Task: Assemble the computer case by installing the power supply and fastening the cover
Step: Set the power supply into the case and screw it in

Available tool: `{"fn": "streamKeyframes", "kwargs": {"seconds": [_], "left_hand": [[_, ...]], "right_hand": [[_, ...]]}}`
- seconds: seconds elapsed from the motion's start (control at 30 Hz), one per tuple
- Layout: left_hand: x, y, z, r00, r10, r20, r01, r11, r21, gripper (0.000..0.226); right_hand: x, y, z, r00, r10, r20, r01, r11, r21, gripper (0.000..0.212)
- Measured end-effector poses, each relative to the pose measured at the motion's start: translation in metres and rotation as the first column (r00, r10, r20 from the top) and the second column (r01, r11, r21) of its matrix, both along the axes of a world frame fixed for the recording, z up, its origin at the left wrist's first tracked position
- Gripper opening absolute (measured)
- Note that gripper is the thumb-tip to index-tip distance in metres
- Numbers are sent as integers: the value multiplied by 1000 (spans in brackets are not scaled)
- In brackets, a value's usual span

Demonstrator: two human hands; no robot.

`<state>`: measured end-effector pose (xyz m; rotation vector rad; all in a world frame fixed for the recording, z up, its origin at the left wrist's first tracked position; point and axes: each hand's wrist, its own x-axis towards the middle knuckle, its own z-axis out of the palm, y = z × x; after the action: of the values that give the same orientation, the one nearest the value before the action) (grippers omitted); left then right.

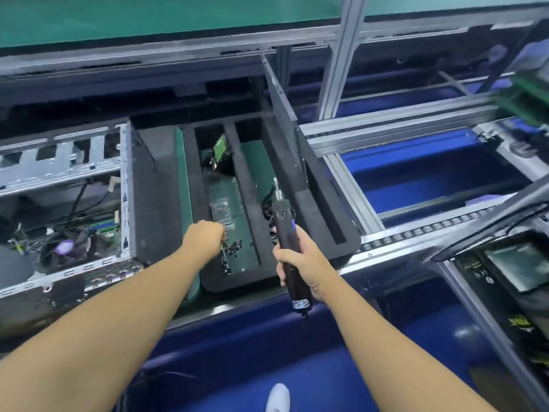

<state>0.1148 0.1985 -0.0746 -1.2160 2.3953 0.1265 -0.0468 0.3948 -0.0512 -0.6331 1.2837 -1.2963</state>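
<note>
Two bare forearms reach out from the lower edge of the head view, and a white shoe [277, 396] shows between them on a blue floor [237, 352]. The right hand [297, 260] is wrapped round a black driver [285, 227], bit pointing away and up. A small blue light shows on its body, and the label [301, 303] near its butt is too blurred to read. The left hand [205, 237] is knuckles-up with fingers curled down onto a scatter of dark screws [231, 248]; I cannot tell whether it holds one.

The screws lie on the green floor of a black foam tray [326, 233] with long slots. A clear bag [219, 209] lies just beyond the left hand, and a green board [219, 144] stands tilted farther back. A dark cover [285, 114] stands on edge in the tray's right slot, leaning to the rear.

The case [65, 203] lies open just left of the tray, touching its side, with its grey metal frame, cables and fan in view.

The tray sits on a line of aluminium rails [401, 233] with roller strips, over the blue floor. A green surface [148, 16] runs along the top behind a grey post. At far right another unit [505, 269] sits on the line, partly cut off. No writing anywhere can be read.
</note>
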Motion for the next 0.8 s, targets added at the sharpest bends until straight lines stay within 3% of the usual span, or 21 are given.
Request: {"fn": "streamKeyframes", "kwargs": {"seconds": [0.13,0.27,0.43,0.6,0.8], "left_hand": [[-12,-10,-25,948,-226,223,263,953,-149,20],[-33,-10,-44,874,-348,338,383,923,-41,10],[-42,1,-70,904,-344,251,330,939,98,35],[-43,14,-81,954,-254,161,234,963,133,30],[-43,15,-84,954,-270,130,258,961,105,32]], "right_hand": [[-2,-11,-22,998,38,47,-38,999,3,45],[-2,-18,-33,994,70,78,-69,997,-13,38],[-9,-26,-41,995,52,86,-53,999,11,45],[-15,-30,-47,992,66,107,-68,998,11,42],[-12,-35,-50,989,81,127,-81,997,0,39]]}}
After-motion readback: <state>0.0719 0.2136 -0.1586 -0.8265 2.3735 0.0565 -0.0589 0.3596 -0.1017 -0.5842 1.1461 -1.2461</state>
